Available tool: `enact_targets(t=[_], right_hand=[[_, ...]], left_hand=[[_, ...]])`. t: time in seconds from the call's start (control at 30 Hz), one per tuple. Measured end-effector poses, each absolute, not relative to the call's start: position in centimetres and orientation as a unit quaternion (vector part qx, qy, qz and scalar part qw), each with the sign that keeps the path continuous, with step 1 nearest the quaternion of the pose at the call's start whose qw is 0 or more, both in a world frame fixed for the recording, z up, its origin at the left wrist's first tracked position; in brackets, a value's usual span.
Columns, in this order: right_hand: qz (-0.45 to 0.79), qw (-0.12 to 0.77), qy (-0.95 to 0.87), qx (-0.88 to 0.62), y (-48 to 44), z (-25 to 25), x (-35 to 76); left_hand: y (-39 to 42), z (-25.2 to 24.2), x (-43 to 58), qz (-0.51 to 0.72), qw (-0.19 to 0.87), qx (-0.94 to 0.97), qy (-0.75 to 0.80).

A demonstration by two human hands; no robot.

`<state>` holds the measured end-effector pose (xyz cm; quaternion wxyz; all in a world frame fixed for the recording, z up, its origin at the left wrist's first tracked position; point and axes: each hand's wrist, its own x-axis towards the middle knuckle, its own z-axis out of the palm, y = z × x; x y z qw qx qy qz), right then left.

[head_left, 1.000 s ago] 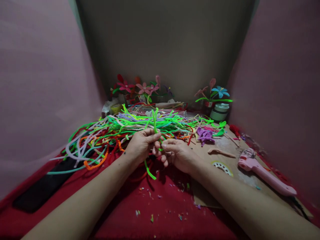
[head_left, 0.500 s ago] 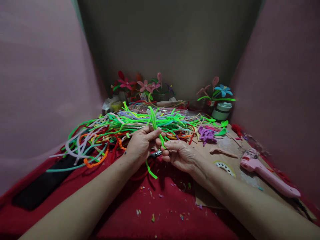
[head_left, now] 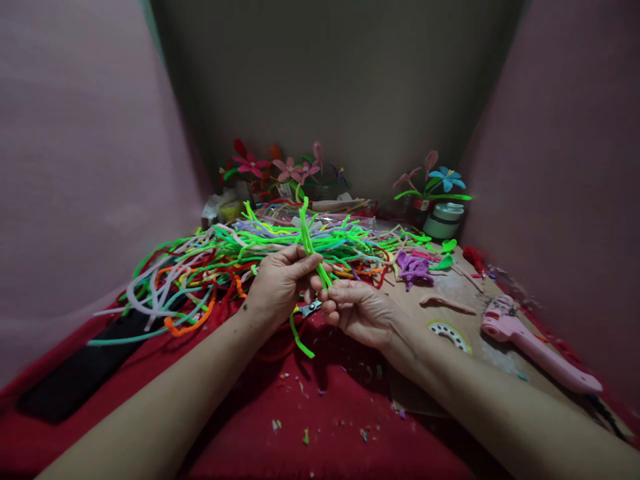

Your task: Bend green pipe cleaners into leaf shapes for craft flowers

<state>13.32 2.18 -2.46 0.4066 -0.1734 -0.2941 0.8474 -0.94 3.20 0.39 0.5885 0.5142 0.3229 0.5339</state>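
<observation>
I see a dark back wall point(head_left: 340, 80) between two pinkish side walls, one at the left point(head_left: 90, 167) and one at the right point(head_left: 565, 167). Below them is a red worktop point(head_left: 260, 427). A brown board point(head_left: 395, 297) lies on its right side, and a broad, tangled pile of pipe cleaners point(head_left: 250, 250) in green, lilac, orange, red and turquoise spreads across its middle and left. A long, flat black object point(head_left: 75, 380) lies at the lower left, partly under the pile. A pink handheld tool point(head_left: 540, 347) rests on the board's right side.

My two hands are close together at the centre, in front of the pile. The left hand point(head_left: 280, 283) is clamped on a few green pipe cleaners point(head_left: 307, 233) that stick up, slightly tilted, past the thumb; the right hand point(head_left: 363, 313) pinches their lower end. A green length point(head_left: 303, 343) hangs below the left hand; I cannot tell whether it joins them.

At the back right, a blue flower point(head_left: 447, 178) stands above a pale green lidded jar point(head_left: 443, 221); pink flowers point(head_left: 287, 170) stand behind the pile. A purple fuzzy piece point(head_left: 413, 268) and a white disc with holes point(head_left: 447, 335) lie on the board. A metal tool point(head_left: 311, 308) shows partly beneath my hands, and tiny coloured scraps point(head_left: 306, 437) dot the red.
</observation>
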Motion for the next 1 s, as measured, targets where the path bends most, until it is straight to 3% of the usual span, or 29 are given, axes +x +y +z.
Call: enact_targets(t=[0.5,0.63,0.8,1.0], right_hand=[[0.804,0.447,-0.315,-0.234,1.75,-2.11,12.97],[0.805,0.445,-0.316,-0.231,1.92,-2.12,13.07],[0.784,0.469,-0.324,-0.245,2.15,-2.17,13.18],[0.78,0.457,-0.356,-0.236,2.45,-2.4,13.33]], left_hand=[[2.48,0.83,-0.53,0.571,0.458,0.549,0.404],[2.94,0.5,-0.9,0.537,0.506,0.559,0.379],[3.04,0.64,-1.27,0.404,0.57,0.599,0.391],[2.71,0.54,-0.62,0.464,0.568,0.53,0.425]])
